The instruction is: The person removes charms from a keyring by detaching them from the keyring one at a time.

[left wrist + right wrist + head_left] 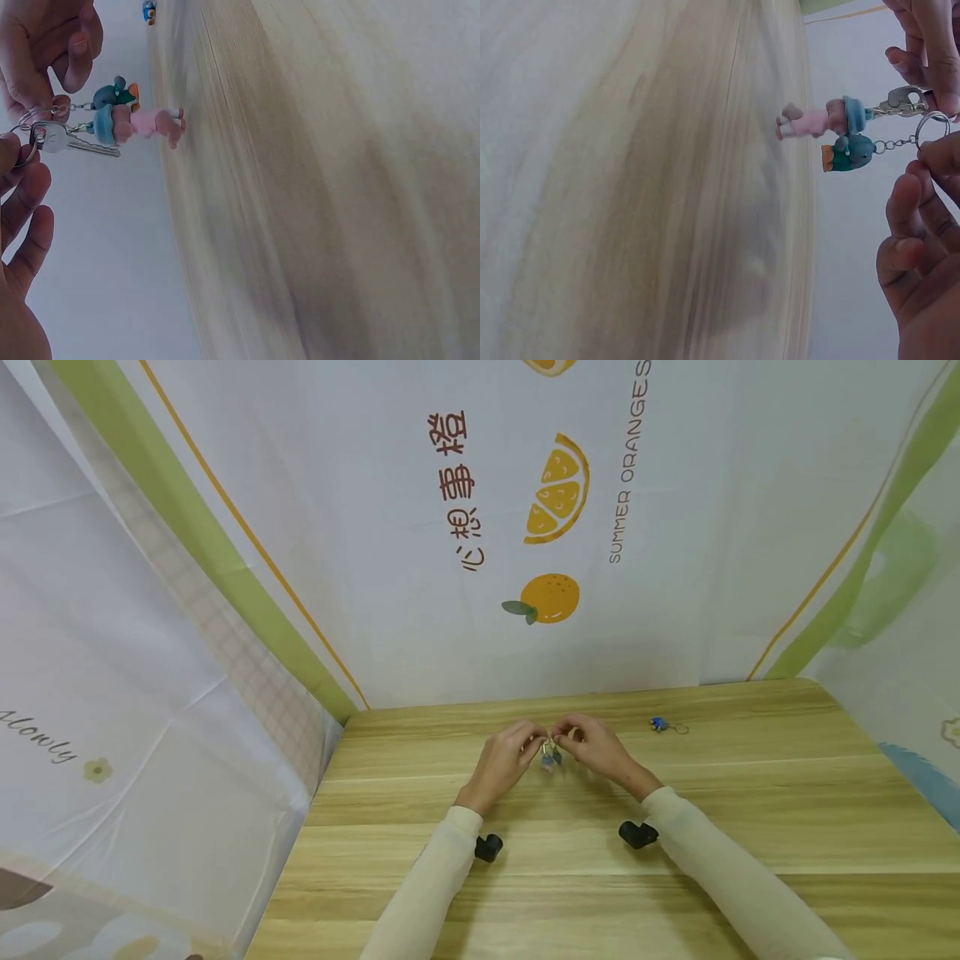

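Observation:
Near the table's far edge, my left hand [501, 764] and right hand [602, 753] meet fingertip to fingertip, raised over the wood. The left fingers pinch a metal ring carrying a silver key [99, 145] and a small pink figurine [146, 123] in a blue hat. Between the right thumb and fingers is the split ring [918, 136] of a keychain with a dark teal figurine [851, 154] with orange parts, on a short chain. Both figurines dangle side by side beneath the hands. Fingertips partly hide where the rings meet.
A blue figurine keychain [658, 724] with a metal ring lies on the wooden table [555, 893], right of the hands. Behind the table hangs a white cloth [375, 610] printed with oranges. Black devices [489, 847] show at both wrists.

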A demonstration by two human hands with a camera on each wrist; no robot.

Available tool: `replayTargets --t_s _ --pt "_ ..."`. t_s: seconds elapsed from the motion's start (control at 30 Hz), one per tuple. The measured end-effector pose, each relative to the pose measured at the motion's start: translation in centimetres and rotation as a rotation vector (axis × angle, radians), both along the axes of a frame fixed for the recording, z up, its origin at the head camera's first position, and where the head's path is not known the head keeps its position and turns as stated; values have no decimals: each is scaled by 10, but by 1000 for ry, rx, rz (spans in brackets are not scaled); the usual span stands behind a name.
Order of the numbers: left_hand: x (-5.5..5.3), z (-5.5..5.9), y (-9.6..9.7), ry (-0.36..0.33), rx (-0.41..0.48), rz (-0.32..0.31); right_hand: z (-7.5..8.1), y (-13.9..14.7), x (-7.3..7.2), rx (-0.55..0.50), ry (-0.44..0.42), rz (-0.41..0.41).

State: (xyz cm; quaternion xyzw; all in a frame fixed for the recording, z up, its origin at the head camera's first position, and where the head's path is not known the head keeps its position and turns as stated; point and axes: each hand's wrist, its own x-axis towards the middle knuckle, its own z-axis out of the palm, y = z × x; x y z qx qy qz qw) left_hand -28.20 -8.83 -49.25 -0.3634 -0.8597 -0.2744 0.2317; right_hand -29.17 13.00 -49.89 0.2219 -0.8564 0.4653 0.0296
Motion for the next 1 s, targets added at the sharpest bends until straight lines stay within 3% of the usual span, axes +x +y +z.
replayTargets --t_s 0.37,0.53,1.0 --pt "1 0 1 -12 10 19 -6 2 -2 -42 91 97" --pt "1 0 2 -38 4 29 -6 2 -2 -36 125 82" --pt "0 0 3 -23 -25 19 -6 1 0 -26 147 38"
